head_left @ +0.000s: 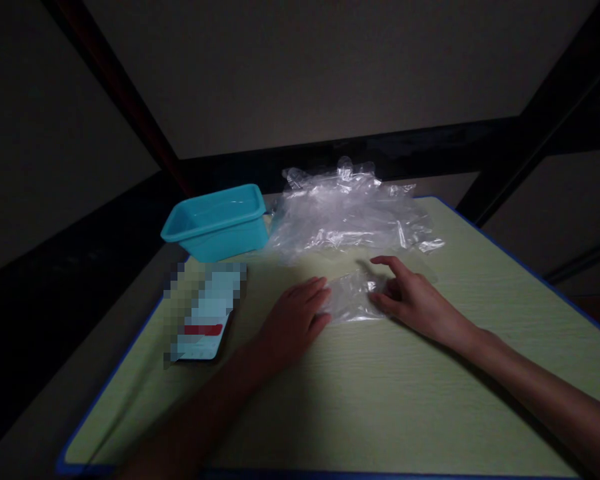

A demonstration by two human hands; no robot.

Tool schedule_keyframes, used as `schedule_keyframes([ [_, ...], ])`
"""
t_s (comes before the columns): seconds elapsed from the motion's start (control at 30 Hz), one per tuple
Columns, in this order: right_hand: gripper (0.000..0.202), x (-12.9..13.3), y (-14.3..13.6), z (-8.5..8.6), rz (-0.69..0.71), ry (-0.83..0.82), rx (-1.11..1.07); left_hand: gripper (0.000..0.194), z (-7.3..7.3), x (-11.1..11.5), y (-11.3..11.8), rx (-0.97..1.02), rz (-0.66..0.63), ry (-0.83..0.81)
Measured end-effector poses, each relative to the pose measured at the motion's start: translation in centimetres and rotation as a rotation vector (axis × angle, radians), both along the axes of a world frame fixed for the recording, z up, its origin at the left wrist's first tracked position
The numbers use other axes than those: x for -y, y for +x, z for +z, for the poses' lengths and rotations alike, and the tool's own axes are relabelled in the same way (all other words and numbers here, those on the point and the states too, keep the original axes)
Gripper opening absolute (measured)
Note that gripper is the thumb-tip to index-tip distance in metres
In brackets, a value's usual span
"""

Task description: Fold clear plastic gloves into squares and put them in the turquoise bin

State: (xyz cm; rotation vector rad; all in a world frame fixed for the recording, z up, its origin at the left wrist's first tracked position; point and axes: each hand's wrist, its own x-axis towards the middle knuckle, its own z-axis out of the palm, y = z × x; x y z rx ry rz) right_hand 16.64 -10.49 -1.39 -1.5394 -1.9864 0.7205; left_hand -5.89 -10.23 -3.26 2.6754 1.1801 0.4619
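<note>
A small clear plastic bag (353, 297) lies flat on the table between my hands. The fingertips of my left hand (300, 317) rest at its left edge, the fingers stretched out and the thumb apart. At its right edge is my right hand (413, 297), with the index finger extended, the thumb apart from it and the other fingers curled; nothing shows between finger and thumb. Behind the bag spreads a large heap of clear plastic bags (350, 210).
The pale table (380, 400) has a blue edge. A turquoise plastic basket (225, 233) stands at the back left, beside the heap. In front of it lies a phone (207, 320) with its screen lit and partly pixelated. A wall rises behind the table.
</note>
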Motion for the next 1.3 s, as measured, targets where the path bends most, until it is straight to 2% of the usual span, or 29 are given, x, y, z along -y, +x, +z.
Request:
schedule_keyframes([
  [0.1, 0.049, 0.1, 0.0, 0.1, 0.003, 0.0, 0.011, 0.039, 0.0, 0.0, -0.3, 0.002, 0.015, 0.01],
  [0.3, 0.049, 0.0, -0.1, 0.0, -0.003, 0.01, 0.01, 0.032, 0.0, -0.2, -0.6, 0.173, 0.128, 0.089],
  [0.47, 0.048, 0.0, 0.0, 0.0, 0.001, 0.001, 0.008, 0.032, 0.2, 0.0, -0.5, 0.133, 0.005, 0.072],
  [0.57, 0.048, 0.0, 0.0, 0.1, 0.002, 0.002, 0.019, 0.035, 0.4, 0.1, -0.4, 0.062, -0.002, 0.003],
  [0.73, 0.048, 0.0, 0.0, 0.2, -0.001, -0.004, 0.022, 0.052, 0.3, 0.2, -0.2, 0.115, 0.155, -0.075],
  [0.87, 0.049, 0.0, -0.1, 0.1, -0.007, -0.01, 0.01, 0.053, 0.2, 0.2, -0.3, 0.216, 0.296, -0.103],
  [1.07, 0.048, 0.0, -0.1, 0.2, -0.01, -0.007, 0.01, 0.049, 0.0, 0.2, -0.3, 0.398, 0.307, -0.108],
  [1.3, 0.049, 0.0, -0.1, 0.2, -0.012, -0.01, 0.014, 0.041, -0.1, -0.9, 0.9, 0.608, 0.409, -0.249],
])
